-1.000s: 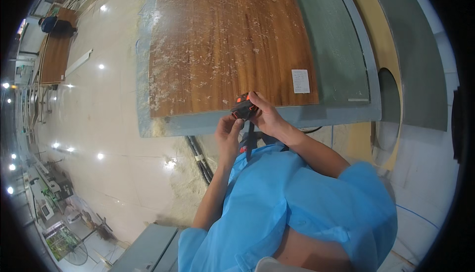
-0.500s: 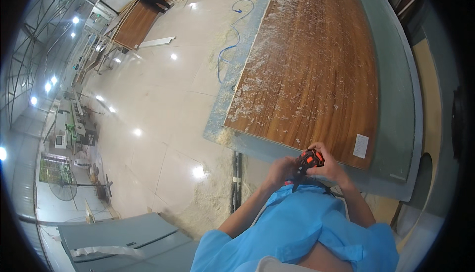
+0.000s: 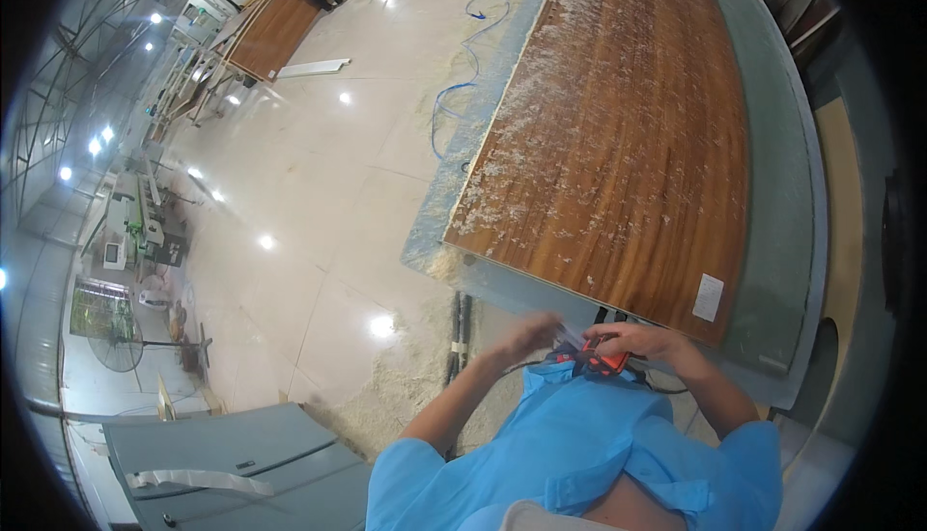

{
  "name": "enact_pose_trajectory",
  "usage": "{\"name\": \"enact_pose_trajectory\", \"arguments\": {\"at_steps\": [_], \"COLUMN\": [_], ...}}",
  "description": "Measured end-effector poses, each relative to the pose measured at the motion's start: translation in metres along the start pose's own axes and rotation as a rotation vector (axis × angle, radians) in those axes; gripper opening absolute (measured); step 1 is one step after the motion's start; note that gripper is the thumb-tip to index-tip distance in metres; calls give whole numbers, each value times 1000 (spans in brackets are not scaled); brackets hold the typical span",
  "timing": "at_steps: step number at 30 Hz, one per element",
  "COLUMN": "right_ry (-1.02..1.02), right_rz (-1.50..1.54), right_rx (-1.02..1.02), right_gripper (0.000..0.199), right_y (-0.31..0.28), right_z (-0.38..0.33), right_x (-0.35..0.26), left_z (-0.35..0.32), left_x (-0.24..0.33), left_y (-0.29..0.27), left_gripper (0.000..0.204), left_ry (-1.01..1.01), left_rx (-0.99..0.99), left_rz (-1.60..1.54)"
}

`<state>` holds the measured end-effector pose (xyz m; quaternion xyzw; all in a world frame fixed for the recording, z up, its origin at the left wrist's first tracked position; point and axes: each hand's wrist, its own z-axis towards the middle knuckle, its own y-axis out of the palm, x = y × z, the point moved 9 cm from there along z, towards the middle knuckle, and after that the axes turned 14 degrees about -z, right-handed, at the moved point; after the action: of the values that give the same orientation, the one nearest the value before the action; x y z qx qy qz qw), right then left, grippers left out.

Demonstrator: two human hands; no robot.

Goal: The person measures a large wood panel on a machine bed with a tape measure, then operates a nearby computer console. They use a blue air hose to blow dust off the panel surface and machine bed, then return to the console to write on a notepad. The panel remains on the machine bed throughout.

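No writing can be read. A white label (image 3: 708, 297) lies on the brown wood-grain panel (image 3: 618, 145), its print too small.

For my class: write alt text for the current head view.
A person in a blue shirt holds a black-and-orange tool in the right hand, the left hand close by. Beyond lies a wood-grain panel scattered with pale shavings.
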<state>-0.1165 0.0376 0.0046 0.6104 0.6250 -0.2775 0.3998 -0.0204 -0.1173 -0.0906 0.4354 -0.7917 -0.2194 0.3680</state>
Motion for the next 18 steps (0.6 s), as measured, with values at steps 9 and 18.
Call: {"name": "enact_pose_trajectory", "arguments": {"at_steps": [9,18], "right_ry": [87,84], "right_rz": [-16,-514], "right_rx": [357,603], "right_gripper": [49,53], "right_y": [-45,-96], "right_z": [21,106], "right_x": [38,12], "left_z": [12,43], "left_x": [153,29], "left_y": [-173,-143], "left_gripper": [33,44], "left_ry": [573,393], "left_rx": [347,409], "left_rz": [-643,-482]}}
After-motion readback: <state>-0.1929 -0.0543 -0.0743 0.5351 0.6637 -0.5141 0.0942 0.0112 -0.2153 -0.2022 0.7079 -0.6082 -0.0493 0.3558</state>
